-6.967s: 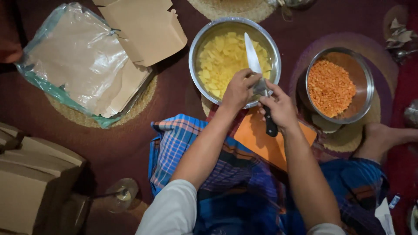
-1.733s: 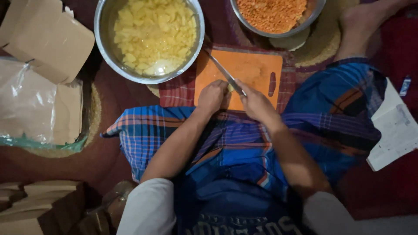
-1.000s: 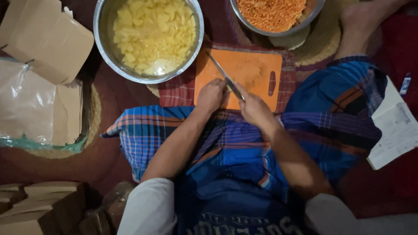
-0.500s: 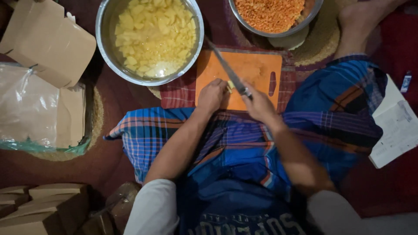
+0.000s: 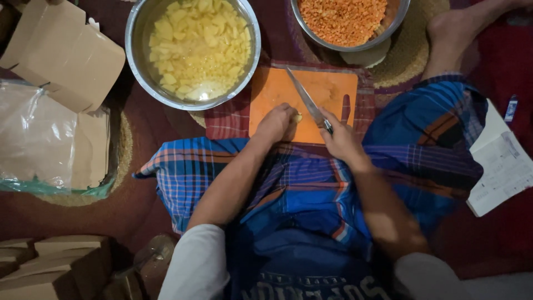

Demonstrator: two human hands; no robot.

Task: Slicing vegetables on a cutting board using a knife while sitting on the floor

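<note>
Head view, only view recorded. Compared with the frame half a second earlier, the scene is nearly unchanged: the knife (image 5: 307, 100) is still laid diagonally over the orange cutting board (image 5: 333, 89), tip toward 11 o'clock. The left hand (image 5: 276, 122) remains at the board's near edge, and the bowls have kept their places in the frame. Against the frame seven seconds back, a clear change is noted: the knife was then held over the bowl of yellow pieces, and it is now down at the board.

The knife is seen as a long, narrow, grey blade with a dark handle, mostly hidden in the grip. The right hand (image 5: 342, 139) is closed around that handle, at 5 o'clock from the blade tip. The left hand is curled, fingers together, pressed on a small pale yellow piece (image 5: 298, 117) that lies just beside the blade on its 9 o'clock side; whether blade and piece touch cannot be told.

The board is set on a checked cloth (image 5: 230, 116) in front of the lap. At 10 o'clock from the board, a steel bowl (image 5: 136, 61) of diced yellow pieces in liquid is recorded. At 1 o'clock, a second steel bowl (image 5: 400, 22) of orange lentils. An open notebook (image 5: 502, 166) lies at 4 o'clock, well apart.
</note>
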